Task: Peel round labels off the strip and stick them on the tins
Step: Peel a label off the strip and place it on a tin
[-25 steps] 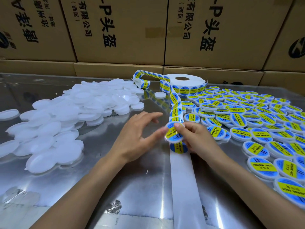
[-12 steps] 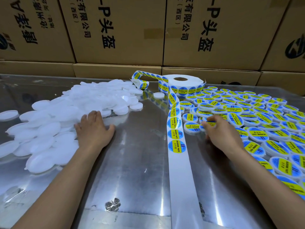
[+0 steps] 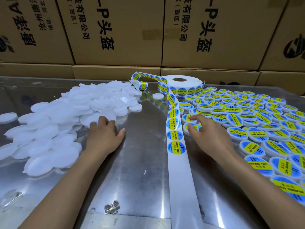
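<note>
While your left hand [image 3: 105, 135] lies flat at the edge of the white unlabelled tins [image 3: 54, 123], fingertips touching one, your right hand [image 3: 208, 134] hangs with loose, spread fingers over the labelled tins [image 3: 257, 119], gripping nothing. Between them the label strip [image 3: 175, 139] runs down the shiny table [image 3: 140, 171] from its roll [image 3: 184, 84], four stickers nearest you, bare backing below.

Plain tins [image 3: 49, 129]: milky white.
Labels on my strip [image 3: 176, 147]: blue rounds, yellow band, dark print.
Strip backing [image 3: 179, 179]: white.
Labelled tins [image 3: 257, 134]: white rims.
Cartons [image 3: 115, 30]: brown, black characters.
</note>
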